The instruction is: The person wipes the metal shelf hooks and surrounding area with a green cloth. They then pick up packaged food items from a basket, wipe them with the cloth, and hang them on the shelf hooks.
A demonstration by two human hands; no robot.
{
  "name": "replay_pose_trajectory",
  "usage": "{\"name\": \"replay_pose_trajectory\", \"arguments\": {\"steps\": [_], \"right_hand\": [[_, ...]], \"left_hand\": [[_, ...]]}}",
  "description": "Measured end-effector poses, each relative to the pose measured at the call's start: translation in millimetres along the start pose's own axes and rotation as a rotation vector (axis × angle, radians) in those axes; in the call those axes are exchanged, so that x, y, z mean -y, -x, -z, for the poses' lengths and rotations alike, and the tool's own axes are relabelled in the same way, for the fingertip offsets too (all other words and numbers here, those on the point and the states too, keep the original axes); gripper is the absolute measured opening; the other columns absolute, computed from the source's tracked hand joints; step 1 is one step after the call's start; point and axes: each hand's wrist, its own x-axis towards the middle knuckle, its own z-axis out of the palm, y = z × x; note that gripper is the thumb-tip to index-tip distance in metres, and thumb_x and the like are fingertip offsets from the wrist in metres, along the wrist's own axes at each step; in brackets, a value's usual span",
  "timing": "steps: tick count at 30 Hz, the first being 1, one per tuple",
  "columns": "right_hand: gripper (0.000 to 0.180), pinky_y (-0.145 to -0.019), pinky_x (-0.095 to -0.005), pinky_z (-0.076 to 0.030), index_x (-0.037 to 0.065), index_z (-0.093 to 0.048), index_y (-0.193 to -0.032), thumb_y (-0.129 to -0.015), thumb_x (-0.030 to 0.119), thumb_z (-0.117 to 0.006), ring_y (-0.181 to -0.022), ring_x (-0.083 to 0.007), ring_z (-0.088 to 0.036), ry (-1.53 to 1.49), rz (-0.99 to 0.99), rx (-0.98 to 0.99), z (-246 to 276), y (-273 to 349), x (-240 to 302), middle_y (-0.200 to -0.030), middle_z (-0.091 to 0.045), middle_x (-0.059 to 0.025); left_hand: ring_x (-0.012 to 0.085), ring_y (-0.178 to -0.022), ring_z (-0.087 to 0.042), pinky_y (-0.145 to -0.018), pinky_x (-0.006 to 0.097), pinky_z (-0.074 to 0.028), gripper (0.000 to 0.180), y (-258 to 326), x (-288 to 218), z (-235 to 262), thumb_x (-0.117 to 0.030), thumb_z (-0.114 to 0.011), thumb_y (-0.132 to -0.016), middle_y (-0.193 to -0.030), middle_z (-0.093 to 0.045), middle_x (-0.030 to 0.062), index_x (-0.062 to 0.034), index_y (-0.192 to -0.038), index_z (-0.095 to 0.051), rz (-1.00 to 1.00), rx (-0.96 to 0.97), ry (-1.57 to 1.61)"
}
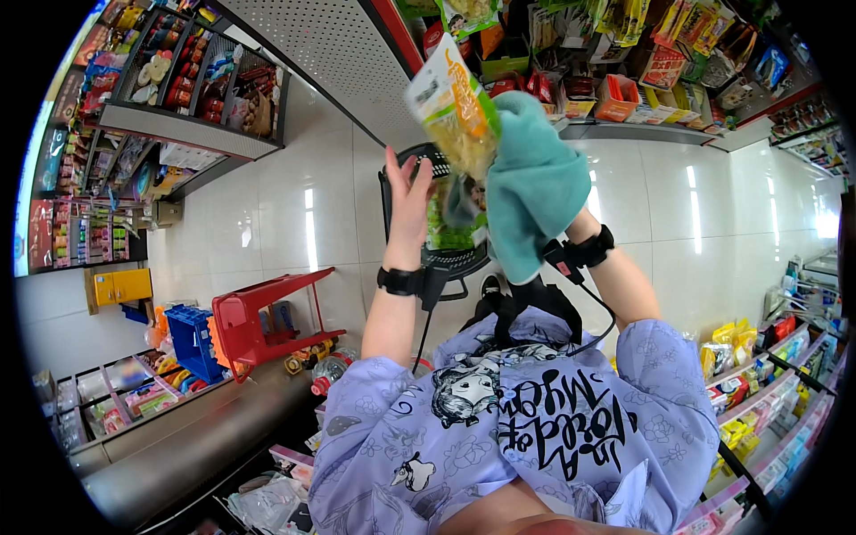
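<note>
My left hand [409, 198] is raised beside a snack bag [462, 120], fingers apart and holding nothing. The bag is clear, white and orange, with yellowish contents, and is tilted in mid-air. A teal cloth [538, 183] drapes over my right hand, whose fingers it hides; only the wrist [584, 227] shows below. The cloth touches the bag's right side, and whether the right hand also grips the bag is hidden. Below both hands a black basket [464, 260] stands on the floor, with green packages [450, 230] inside.
Shelves of packaged snacks [615, 98] run along the far side, beside a perforated metal panel [312, 45]. More shelves [187, 89] stand at the far left. A red plastic stool [259, 325] and a blue crate [192, 343] are at the near left. Goods racks [767, 392] line the near right.
</note>
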Motion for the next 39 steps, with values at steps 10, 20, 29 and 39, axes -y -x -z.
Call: {"name": "replay_pose_trajectory", "arguments": {"steps": [10,20,29,39], "right_hand": [[0.049,-0.098,-0.0297,-0.033,0.008,-0.036,-0.128,-0.085,0.021,-0.054,-0.116,-0.0163,-0.04,0.123,0.033,0.076,-27.8,17.8,-11.7,-0.128,-0.041,-0.0095],[0.05,-0.098,-0.0296,-0.032,0.007,-0.035,-0.129,-0.085,0.021,-0.053,-0.116,-0.0163,-0.039,0.109,0.143,-0.08,-11.2,5.8,25.1,-0.128,-0.04,-0.0094],[0.051,-0.099,-0.0295,-0.032,0.007,-0.034,-0.13,-0.085,0.021,-0.053,-0.116,-0.0163,-0.039,0.498,0.331,0.01,-69.7,-34.3,-9.0,-0.129,-0.039,-0.0094],[0.051,-0.099,-0.0295,-0.031,0.005,-0.032,-0.13,-0.086,0.02,-0.052,-0.117,-0.0165,-0.038,-0.094,0.024,0.125,-94.5,14.2,-59.8,-0.13,-0.037,-0.0089]], "left_hand": [[0.0252,-0.115,-0.043,-0.096,0.038,-0.035,0.058,15.5,-32.1,-44.9,-0.046,-0.032,-0.091,-0.127,-0.042,0.0125,-0.0027,-0.13,-0.031,-0.111,0.01,0.461],[0.0275,-0.117,-0.041,-0.098,0.042,-0.032,0.053,13.2,-17.8,-0.6,-0.029,-0.047,-0.086,-0.128,-0.043,0.0132,-0.0019,-0.129,-0.034,0.118,0.188,0.683],[0.023,-0.11,-0.048,-0.095,0.038,-0.037,0.045,29.2,26.0,-5.1,-0.019,-0.047,-0.083,-0.119,-0.05,0.0101,-0.0024,-0.124,-0.04,0.318,0.166,0.706],[0.0273,-0.117,-0.041,-0.1,0.038,-0.031,0.05,11.2,-29.9,-12.4,-0.017,-0.042,-0.083,-0.127,-0.042,0.0143,0.0007,-0.128,-0.031,-0.089,0.113,0.631]]}}
